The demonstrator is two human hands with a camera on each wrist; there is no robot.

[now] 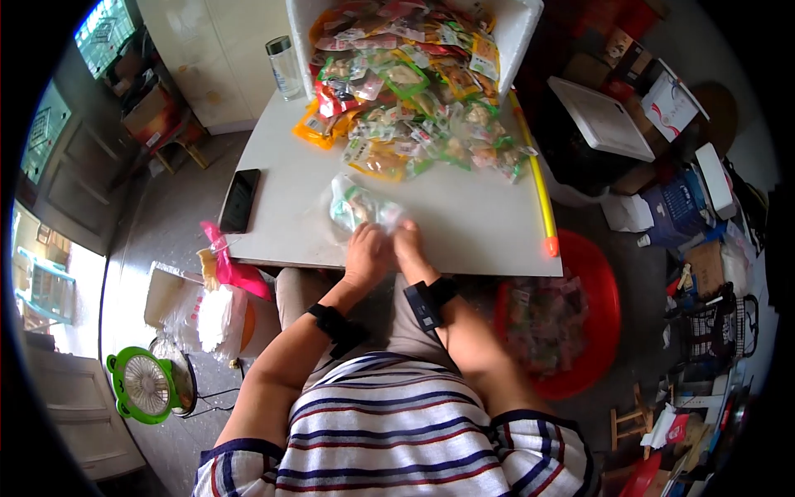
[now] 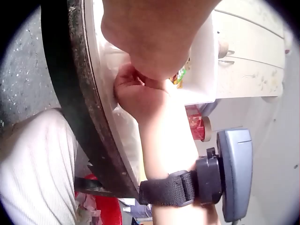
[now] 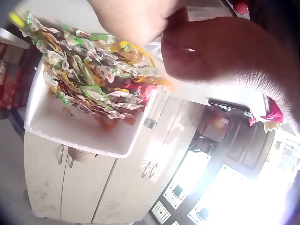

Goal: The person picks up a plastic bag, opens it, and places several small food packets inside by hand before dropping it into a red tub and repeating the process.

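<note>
Near the front edge of the table, a clear plastic bag (image 1: pixel 354 205) with something whitish and green inside lies before both hands. My left hand (image 1: pixel 367 253) grips the near end of the bag with curled fingers. Close beside it, my right hand (image 1: pixel 409 242) pinches the same end of the bag. The left wrist view shows the right hand (image 2: pixel 140 91) with its fingers bent, partly behind the left hand (image 2: pixel 154 37). In the right wrist view both hands meet at the top, and the fingertips and the bag between them are mostly hidden.
A foam box (image 1: pixel 522 41) lies on its side, spilling a heap of small snack packets (image 1: pixel 397 91) over the far table. A phone (image 1: pixel 240 201), a glass bottle (image 1: pixel 284 70) and a yellow stick (image 1: pixel 538 186) lie around. A red basin (image 1: pixel 609 306) holding packets stands on the floor at right.
</note>
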